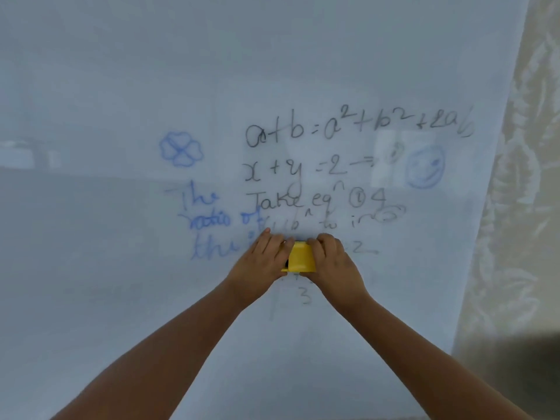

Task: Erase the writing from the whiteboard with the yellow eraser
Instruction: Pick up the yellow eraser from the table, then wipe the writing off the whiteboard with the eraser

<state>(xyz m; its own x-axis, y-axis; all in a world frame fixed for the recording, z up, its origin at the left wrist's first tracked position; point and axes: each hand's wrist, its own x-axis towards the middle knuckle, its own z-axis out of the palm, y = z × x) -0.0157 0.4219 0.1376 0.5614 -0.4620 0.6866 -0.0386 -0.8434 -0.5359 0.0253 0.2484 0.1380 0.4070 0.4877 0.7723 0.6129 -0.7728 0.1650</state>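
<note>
The whiteboard (pixel 121 71) fills most of the view. Black maths writing (pixel 303 165) runs in several lines across its middle. Blue words (pixel 206 222), a blue flower (pixel 181 149) and a blue smiley face (pixel 425 168) flank it. The yellow eraser (pixel 300 257) is pressed flat on the board, just under the smudged fourth line. My left hand (pixel 266 262) grips its left side and my right hand (pixel 331 262) grips its right side. A faint "3" (pixel 304 296) and a thin vertical line show below the eraser.
A pale patterned curtain (pixel 521 207) hangs along the board's right edge. A dark patch (pixel 533 353) shows at the lower right beside the curtain. The board surface reflects faint room shapes at the left.
</note>
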